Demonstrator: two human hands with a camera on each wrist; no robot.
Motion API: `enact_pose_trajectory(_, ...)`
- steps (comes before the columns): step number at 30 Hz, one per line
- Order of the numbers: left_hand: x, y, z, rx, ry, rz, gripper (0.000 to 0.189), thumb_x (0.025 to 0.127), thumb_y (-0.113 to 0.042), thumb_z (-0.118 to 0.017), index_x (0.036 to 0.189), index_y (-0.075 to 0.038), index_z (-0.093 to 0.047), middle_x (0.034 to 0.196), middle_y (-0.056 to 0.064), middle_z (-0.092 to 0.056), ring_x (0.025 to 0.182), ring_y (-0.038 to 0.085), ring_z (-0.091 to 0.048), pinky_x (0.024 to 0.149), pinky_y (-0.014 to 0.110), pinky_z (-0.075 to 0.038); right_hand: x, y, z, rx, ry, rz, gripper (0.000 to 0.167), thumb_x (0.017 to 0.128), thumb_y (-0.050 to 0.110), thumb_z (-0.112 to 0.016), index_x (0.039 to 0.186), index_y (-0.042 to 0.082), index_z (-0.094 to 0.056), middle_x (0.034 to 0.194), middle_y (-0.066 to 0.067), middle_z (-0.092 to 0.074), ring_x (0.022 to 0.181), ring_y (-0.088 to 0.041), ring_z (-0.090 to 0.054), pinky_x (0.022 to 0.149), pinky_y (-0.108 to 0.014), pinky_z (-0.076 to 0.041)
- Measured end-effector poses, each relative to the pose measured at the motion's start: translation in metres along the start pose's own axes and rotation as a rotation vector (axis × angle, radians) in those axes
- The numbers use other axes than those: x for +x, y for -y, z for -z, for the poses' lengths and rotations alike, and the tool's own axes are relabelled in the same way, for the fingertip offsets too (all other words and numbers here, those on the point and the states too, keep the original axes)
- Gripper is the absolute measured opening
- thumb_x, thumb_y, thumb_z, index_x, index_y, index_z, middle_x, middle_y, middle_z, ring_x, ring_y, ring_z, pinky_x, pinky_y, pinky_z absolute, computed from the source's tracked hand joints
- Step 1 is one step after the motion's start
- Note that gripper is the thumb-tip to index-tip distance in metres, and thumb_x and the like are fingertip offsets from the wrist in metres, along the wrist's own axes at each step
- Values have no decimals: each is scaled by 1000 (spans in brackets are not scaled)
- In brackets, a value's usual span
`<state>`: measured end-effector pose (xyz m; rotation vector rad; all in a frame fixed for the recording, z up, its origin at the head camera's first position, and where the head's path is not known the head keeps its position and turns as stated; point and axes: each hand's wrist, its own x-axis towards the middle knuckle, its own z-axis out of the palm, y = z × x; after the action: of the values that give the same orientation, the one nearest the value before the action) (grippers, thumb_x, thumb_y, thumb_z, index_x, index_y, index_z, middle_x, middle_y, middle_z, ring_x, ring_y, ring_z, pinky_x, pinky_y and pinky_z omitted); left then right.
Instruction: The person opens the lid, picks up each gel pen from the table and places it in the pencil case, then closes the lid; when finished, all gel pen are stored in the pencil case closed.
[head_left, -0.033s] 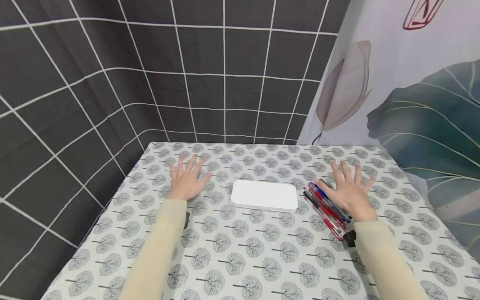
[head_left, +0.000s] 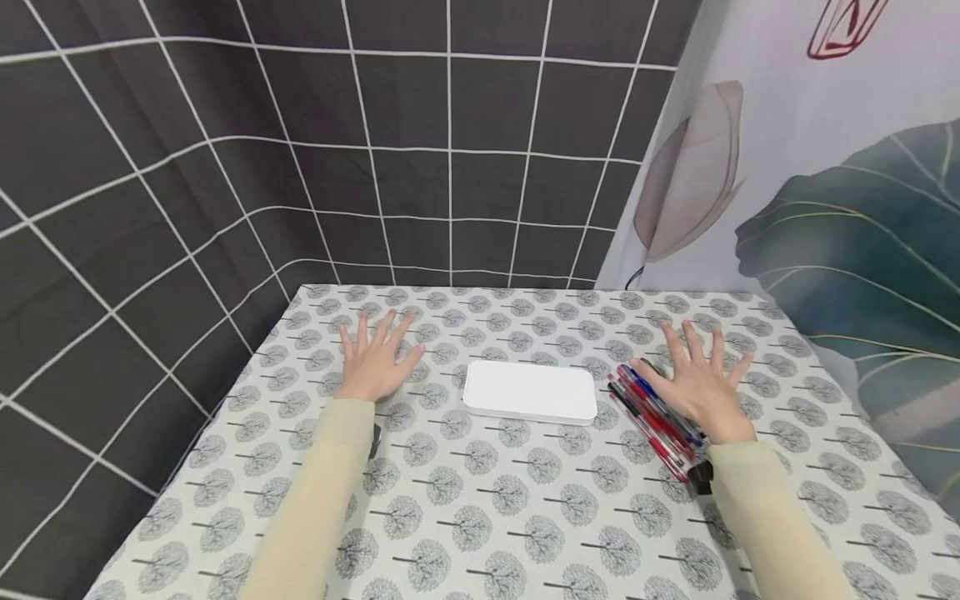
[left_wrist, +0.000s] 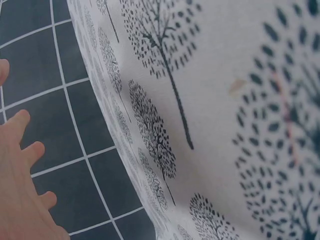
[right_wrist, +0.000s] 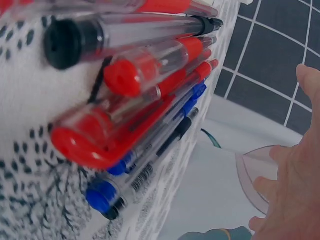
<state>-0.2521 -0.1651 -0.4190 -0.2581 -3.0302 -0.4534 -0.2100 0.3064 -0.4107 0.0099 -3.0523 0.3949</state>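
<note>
In the head view a white, flat, rounded box point(head_left: 529, 392) lies in the middle of the table. To its right is a bunch of pens point(head_left: 651, 417) in red, blue and black, lying side by side at a slant. My left hand point(head_left: 372, 367) is spread out left of the box, fingers straight, holding nothing. My right hand point(head_left: 701, 387) is likewise spread, just right of the pens, its thumb overlapping their far end. Up close in the right wrist view, the red pens point(right_wrist: 130, 77), a black-ended pen point(right_wrist: 65, 44) and the blue-ended pens point(right_wrist: 102, 195) show clearly.
A white cloth with grey tree prints point(head_left: 510, 492) covers the table. Behind and to the left hangs a dark curtain with a white grid point(head_left: 405, 183); a pale curtain with large leaves point(head_left: 862, 250) hangs at the right. Each wrist carries a small black device point(head_left: 700, 477).
</note>
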Motion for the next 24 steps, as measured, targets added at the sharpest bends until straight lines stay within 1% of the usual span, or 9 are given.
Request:
enact_pose_trajectory(4,1,-1,0,2,-4,-4,70,98,-64,-26,158,-28,-17,166,3,-7,148,43,15,111,66,21,0,1,2,10,2,-9,91,91,75,-31,158,24,3,162,-25,1,139,-52,27,90,-76,33)
enact_pose_trajectory(9,3,-1,2,-39,-10,1,68,99,-60,-31,157,-29,-18,166,1,-7,149,41,14,111,64,24,-1,2,4,12,-8,-9,91,91,75,-31,159,22,0,162,-25,0,140,-53,24,91,-75,33)
enact_pose_trajectory(11,2,1,3,-57,-2,7,68,98,-60,-34,157,-29,-20,166,3,-10,149,41,12,111,63,25,-3,3,5,14,-5,-8,92,91,75,-30,159,20,-1,161,-27,-1,140,-54,24,92,-74,33)
enact_pose_trajectory(13,1,2,3,-61,11,10,69,98,-59,-36,156,-24,-25,164,8,-18,149,44,6,111,63,23,-5,4,4,15,5,-12,92,91,75,-30,159,17,-4,160,-30,-3,140,-56,21,92,-75,32)
enact_pose_trajectory(14,1,2,3,-59,21,12,70,98,-59,-37,155,-22,-28,163,10,-21,149,45,3,112,64,20,-6,4,3,16,11,-15,93,91,75,-30,158,16,-6,159,-31,-3,140,-57,20,93,-76,31)
enact_pose_trajectory(16,-1,3,4,-60,34,10,70,97,-58,-40,153,-15,-34,159,15,-30,148,46,-8,115,67,11,-8,5,2,19,22,-22,95,91,76,-30,158,13,-8,158,-32,-5,140,-59,16,95,-79,25)
enact_pose_trajectory(19,-2,2,5,-55,59,-1,70,96,-55,-46,149,-10,-40,154,19,-38,145,45,-25,117,67,-7,-8,5,2,21,17,-13,97,91,75,-32,157,7,-12,158,-33,-9,141,-60,5,103,-81,9)
enact_pose_trajectory(21,-3,0,6,-79,79,-14,69,94,-52,-52,147,-8,-43,151,19,-42,141,42,-35,117,65,-19,-8,5,3,31,10,13,97,91,73,-36,156,4,-13,158,-32,-12,141,-60,-3,107,-79,-1)
enact_pose_trajectory(24,-5,-6,10,-127,118,-31,72,90,-52,-60,146,-9,-45,149,16,-47,135,39,-45,114,60,-32,-8,5,6,63,-4,61,97,92,70,-42,156,2,-15,157,-31,-16,140,-58,-13,110,-75,-12)
